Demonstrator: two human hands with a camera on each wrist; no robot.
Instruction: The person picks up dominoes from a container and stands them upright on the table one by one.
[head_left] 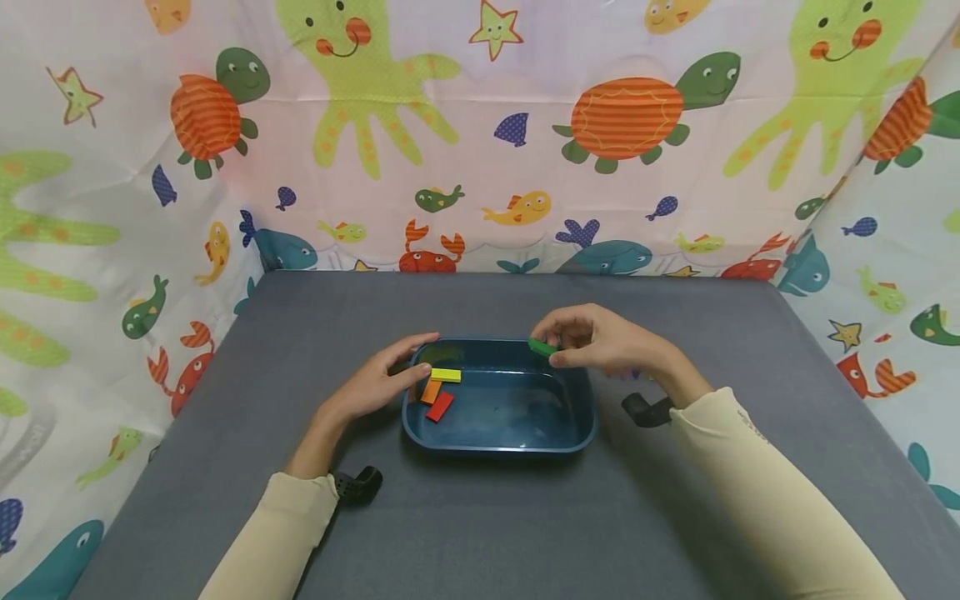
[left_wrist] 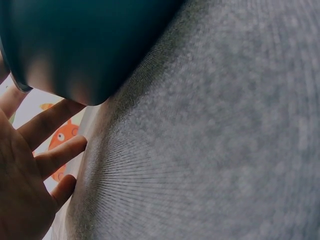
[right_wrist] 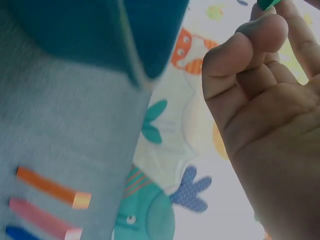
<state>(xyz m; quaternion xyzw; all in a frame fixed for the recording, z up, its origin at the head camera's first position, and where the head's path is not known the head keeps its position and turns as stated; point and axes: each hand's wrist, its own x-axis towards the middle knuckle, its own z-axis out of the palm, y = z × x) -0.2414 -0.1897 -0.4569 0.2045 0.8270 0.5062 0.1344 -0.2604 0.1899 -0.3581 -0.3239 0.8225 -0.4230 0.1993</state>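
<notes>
A dark blue plastic tub [head_left: 498, 451] sits on the table. Inside it, near the left end, lie a yellow block [head_left: 446, 376], an orange block [head_left: 431, 392] and a red block [head_left: 439, 407], all small, flat and oblong. My left hand [head_left: 378, 382] holds the tub's left end, thumb over the rim and fingers spread along the outside; in the left wrist view several fingers [left_wrist: 57, 156] show beside the wall. Above the far right corner of the tub, my right hand [head_left: 600, 337] pinches a green block [head_left: 542, 347] between thumb and fingertips.
In the right wrist view, an orange block [right_wrist: 52, 186], a pink block [right_wrist: 44, 218] and a blue block [right_wrist: 22, 233] lie on the grey tabletop [head_left: 480, 533], right of the tub. A cloth [head_left: 465, 125] printed with sea animals hangs around the back and sides.
</notes>
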